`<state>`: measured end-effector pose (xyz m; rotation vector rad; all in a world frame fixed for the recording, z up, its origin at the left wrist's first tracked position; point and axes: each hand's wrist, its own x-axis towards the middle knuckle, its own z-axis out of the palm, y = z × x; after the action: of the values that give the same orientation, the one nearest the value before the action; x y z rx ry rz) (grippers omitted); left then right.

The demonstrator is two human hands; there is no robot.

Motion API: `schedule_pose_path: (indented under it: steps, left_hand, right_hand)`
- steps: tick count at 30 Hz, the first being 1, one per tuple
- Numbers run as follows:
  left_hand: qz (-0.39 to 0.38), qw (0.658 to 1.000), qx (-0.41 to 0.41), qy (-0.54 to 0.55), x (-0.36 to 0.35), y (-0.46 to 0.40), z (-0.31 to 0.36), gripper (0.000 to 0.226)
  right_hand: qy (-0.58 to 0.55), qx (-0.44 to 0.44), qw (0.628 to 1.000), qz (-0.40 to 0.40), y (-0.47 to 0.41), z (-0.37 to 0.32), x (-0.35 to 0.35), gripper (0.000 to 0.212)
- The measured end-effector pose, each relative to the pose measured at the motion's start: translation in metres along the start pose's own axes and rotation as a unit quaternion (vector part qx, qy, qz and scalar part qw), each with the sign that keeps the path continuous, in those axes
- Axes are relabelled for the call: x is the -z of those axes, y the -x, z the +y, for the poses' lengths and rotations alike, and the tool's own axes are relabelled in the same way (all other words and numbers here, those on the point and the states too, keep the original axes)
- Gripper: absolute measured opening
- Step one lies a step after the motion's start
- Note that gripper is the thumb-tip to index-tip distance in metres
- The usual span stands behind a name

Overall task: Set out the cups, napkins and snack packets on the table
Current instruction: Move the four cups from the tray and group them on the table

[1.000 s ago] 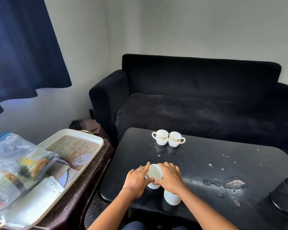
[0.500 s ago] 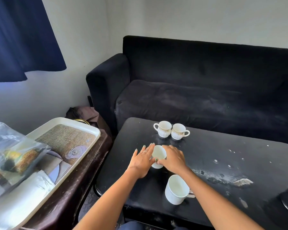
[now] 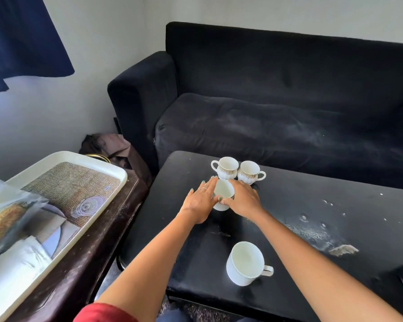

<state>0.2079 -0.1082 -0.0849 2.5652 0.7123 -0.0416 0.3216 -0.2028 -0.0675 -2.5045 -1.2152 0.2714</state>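
Just above the frame's centre, a plain white ceramic cup stands on the black table, cradled between the left hand and right hand, fingers loosely curved against its sides. Pushed further, it could knock the two gold-patterned cups behind. At lower left, the cream tray holds white napkins and bagged snacks.

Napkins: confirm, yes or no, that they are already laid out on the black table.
No: the white napkins lie in the cream tray on the side stand, and the black table holds only cups.
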Motion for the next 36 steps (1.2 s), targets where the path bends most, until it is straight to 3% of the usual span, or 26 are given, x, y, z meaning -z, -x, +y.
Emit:
schedule_pose_path:
  steps: [6,9,11,14,19,25,29,36]
  left_hand:
    - [-0.006,1.0,0.001,-0.022,0.001,-0.01,0.001,0.059]
    - [0.043,0.997,0.013,-0.07,-0.001,-0.007,0.002,0.066]
    - [0.088,0.995,0.034,-0.043,-0.006,0.0,0.003,0.073]
    - [0.114,0.992,0.047,0.023,-0.018,0.021,0.005,0.075]
    - [0.103,0.99,0.026,0.091,-0.043,0.072,0.008,0.067]
    - [0.062,0.995,-0.003,0.083,-0.058,0.122,0.03,0.056]
    - [0.063,0.995,0.0,0.081,-0.06,0.144,0.046,0.06]
    - [0.034,0.984,0.011,0.174,-0.075,0.159,0.067,0.076]
  right_hand:
    - [-0.001,-0.011,1.0,0.004,-0.007,0.004,-0.001,0.057]
    - [-0.015,-0.013,1.0,-0.008,-0.002,0.006,0.0,0.064]
    - [-0.064,-0.024,0.998,0.003,0.009,0.009,0.002,0.071]
    - [-0.115,-0.037,0.993,0.021,0.032,0.017,0.005,0.063]
    - [-0.174,-0.034,0.984,-0.014,0.084,0.034,0.012,0.049]
    - [-0.214,-0.035,0.971,-0.104,0.146,0.039,0.012,0.069]
    - [-0.172,-0.036,0.98,-0.093,0.168,0.038,0.008,0.085]
    - [-0.21,-0.049,0.975,-0.047,0.184,0.036,0.0,0.076]
